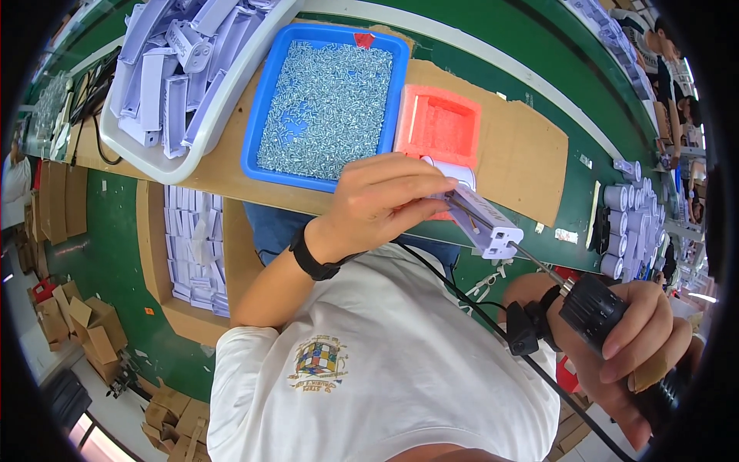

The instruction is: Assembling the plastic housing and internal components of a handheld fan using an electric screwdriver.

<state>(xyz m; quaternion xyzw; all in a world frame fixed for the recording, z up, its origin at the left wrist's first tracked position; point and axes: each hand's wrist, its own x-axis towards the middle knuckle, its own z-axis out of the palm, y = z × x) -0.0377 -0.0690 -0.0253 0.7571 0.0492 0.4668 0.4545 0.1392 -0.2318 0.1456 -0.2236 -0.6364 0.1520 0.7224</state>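
Note:
My left hand [389,196], a black band on its wrist, grips a pale lavender plastic housing [489,219] between fingers and thumb. A round lavender piece [456,174] sits at the housing's far end, partly behind my fingers. In my right hand [647,339] is a black electric screwdriver [593,308], fingers wrapped round its body. Its long metal bit [536,262] enters the housing's near end, and a thin rod shows inside along the open side. The bit's tip is hidden. One right finger wears a tan wrapping.
A blue tray [252,123] of small silvery screws stands beyond my left hand, beside a red-pink holder [439,92]. Far left, a white bin [196,158] holds lavender housings. A carton [156,254] of lavender parts sits below the bench. Round lavender parts [627,223] cluster right. A black cable [570,396] crosses near my right arm.

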